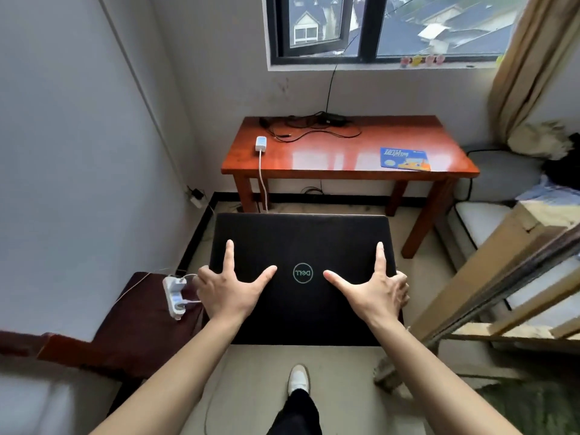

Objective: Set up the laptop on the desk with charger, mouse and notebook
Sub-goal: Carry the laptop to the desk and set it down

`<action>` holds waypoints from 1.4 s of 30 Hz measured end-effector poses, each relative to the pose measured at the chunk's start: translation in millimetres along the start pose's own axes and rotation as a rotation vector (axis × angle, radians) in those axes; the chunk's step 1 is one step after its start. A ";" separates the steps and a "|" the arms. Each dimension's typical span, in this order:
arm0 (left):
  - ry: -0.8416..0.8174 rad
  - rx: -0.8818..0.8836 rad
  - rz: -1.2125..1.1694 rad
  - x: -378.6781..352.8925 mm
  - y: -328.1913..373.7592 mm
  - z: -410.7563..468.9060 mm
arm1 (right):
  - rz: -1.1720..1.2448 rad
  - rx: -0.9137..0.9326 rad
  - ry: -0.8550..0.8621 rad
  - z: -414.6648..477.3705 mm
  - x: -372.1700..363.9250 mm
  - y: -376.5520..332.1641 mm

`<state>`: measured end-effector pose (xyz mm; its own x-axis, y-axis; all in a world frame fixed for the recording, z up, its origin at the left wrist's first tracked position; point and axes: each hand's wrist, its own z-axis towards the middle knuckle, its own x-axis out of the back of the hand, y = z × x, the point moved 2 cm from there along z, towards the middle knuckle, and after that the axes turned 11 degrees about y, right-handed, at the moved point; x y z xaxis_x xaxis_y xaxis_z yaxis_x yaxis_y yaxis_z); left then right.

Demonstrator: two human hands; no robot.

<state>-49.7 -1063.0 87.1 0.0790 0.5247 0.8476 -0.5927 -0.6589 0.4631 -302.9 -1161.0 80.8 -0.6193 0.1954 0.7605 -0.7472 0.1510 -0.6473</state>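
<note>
meanwhile, the person is carrying a closed black laptop with a green ring logo (pixel 301 274) flat in front of the body, above the pale floor and short of the red-brown wooden desk (pixel 348 155) under the window. the left hand (pixel 230 288) is clamped on the laptop's left edge, thumb and forefinger splayed over the lid and the other fingers curled beneath; the right hand (pixel 378 290) is gripping the right edge the same way. the two hands are well apart, one on each side.

as a judgement, the lid is smooth and the hold is only at the side edges, so a loosened finger or a tilt while stepping could let the machine slide out. on the desk's far left a black charger brick with tangled black cables (pixel 314 127) is lying, and a small white adapter with a white cord (pixel 261 144) is hanging over the front edge; setting the laptop on those would leave it rocking or pinch a cable. a blue booklet (pixel 405 159) is resting near the front right corner. no mouse is showing.

the glossy middle of the desk is looking open, between cables and booklet. the path is narrow: a dark brown seat with a white power strip (pixel 175 293) is crowding the left, and a wooden frame (pixel 489 284) is leaning in on the right.
</note>
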 end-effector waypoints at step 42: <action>-0.485 0.119 0.199 -498.8 423.3 492.7 | -0.345 -0.271 -0.282 751.6 -277.1 -132.6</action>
<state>54.9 -1869.3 -12.1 0.3520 0.0927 0.9314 -0.5413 -0.7916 0.2833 -213.5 -1963.5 -4.7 -0.4164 -0.1727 0.8926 -0.8533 0.4132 -0.3181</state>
